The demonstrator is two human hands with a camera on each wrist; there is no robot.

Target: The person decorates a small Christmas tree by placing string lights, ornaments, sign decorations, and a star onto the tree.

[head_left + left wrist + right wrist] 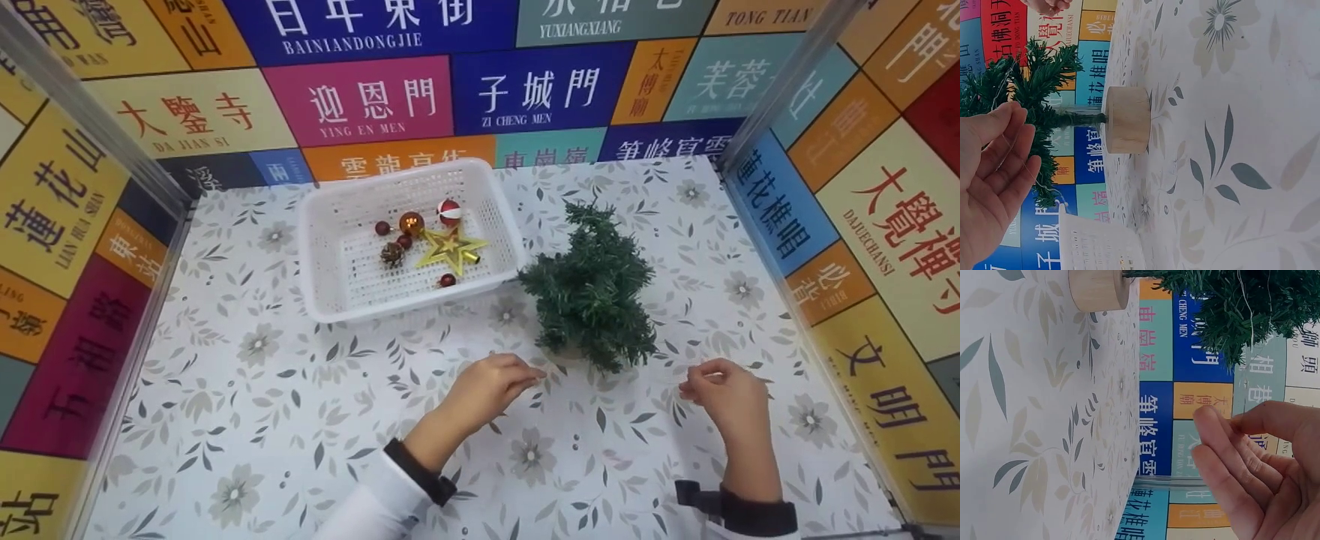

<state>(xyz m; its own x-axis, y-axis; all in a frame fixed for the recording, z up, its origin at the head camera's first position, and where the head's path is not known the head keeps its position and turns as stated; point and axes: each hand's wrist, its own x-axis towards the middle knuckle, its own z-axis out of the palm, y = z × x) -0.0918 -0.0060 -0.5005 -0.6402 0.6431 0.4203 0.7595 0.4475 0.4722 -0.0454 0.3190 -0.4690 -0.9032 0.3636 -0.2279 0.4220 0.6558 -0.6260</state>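
A small artificial Christmas tree (596,285) stands upright, its round wooden base (1127,120) on the table. Left of the trunk's foot in the head view, my left hand (491,386) pinches a thin silvery wire (1039,181) between thumb and fingertips. That wire crosses its fingers and runs up into the branches. On the tree's other side, my right hand (727,394) brings thumb and index finger together on a thin strand of wire (1245,385). More of the wire hangs across the green branches (1213,332) in the right wrist view.
Behind and left of the tree sits a white plastic basket (319,289). Inside lie a gold star (450,249), a pine cone (391,254), a red-and-white ball (448,212) and several other baubles. Printed panels (360,105) wall in the flower-patterned table (247,420).
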